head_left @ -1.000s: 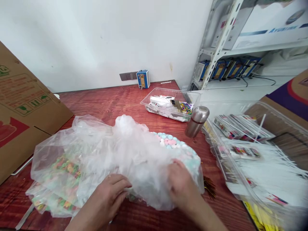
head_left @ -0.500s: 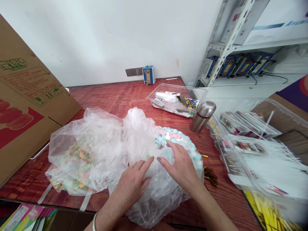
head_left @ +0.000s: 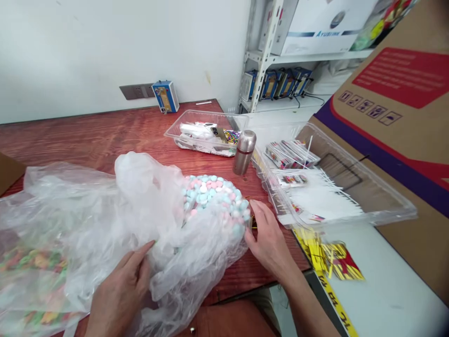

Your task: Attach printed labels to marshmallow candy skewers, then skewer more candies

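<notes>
A clear plastic bag (head_left: 196, 234) full of small pink, blue and white candies (head_left: 210, 192) lies on the red wooden table (head_left: 105, 135). My left hand (head_left: 122, 285) rests on the crumpled plastic at the bag's near left, fingers stretched out. My right hand (head_left: 268, 238) presses against the bag's right side by the table's edge, its fingers bent toward the plastic; I cannot see anything held in them. A second clear bag (head_left: 38, 262) with green, orange and red candies lies at the far left.
A steel flask (head_left: 244, 152) stands behind the candy bag. A small clear tray (head_left: 175, 133) of packets sits behind it. A large clear tray (head_left: 386, 206) of white sticks and packets lies right. Yellow-red labels (head_left: 333, 257) lie below it. Cardboard box (head_left: 403, 117) and shelving (head_left: 266, 56) stand right.
My view has swung right. My right hand slid off the top of the candy bag to its right side. My left hand moved down and left onto the loose plastic.
</notes>
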`<control>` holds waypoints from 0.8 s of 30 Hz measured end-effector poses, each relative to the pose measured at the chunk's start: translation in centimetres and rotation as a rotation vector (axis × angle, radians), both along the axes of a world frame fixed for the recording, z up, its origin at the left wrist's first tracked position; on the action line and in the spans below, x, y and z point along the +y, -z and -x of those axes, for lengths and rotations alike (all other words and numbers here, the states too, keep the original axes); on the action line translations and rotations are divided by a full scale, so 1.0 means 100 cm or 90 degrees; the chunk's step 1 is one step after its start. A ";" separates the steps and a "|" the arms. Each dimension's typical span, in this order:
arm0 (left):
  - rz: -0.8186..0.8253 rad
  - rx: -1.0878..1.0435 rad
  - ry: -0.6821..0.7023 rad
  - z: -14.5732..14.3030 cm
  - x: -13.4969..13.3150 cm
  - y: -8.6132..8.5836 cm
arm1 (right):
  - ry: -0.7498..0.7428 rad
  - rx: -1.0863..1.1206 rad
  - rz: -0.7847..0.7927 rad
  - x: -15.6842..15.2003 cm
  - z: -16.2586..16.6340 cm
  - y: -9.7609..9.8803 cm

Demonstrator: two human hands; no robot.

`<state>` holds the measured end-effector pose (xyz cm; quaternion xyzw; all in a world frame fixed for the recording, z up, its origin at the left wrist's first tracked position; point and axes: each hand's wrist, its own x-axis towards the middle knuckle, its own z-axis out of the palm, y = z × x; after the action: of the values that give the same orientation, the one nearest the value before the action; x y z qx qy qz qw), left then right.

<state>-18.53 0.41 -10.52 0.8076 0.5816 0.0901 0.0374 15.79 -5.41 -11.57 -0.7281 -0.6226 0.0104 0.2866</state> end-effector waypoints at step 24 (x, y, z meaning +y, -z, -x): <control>-0.226 -0.034 0.242 -0.080 0.015 0.030 | 0.164 -0.255 0.029 -0.011 -0.007 0.050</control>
<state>-10.51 1.87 -13.48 0.8936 0.3935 0.2031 -0.0734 16.50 -6.47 -16.58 -0.7951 -0.5689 -0.1569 0.1396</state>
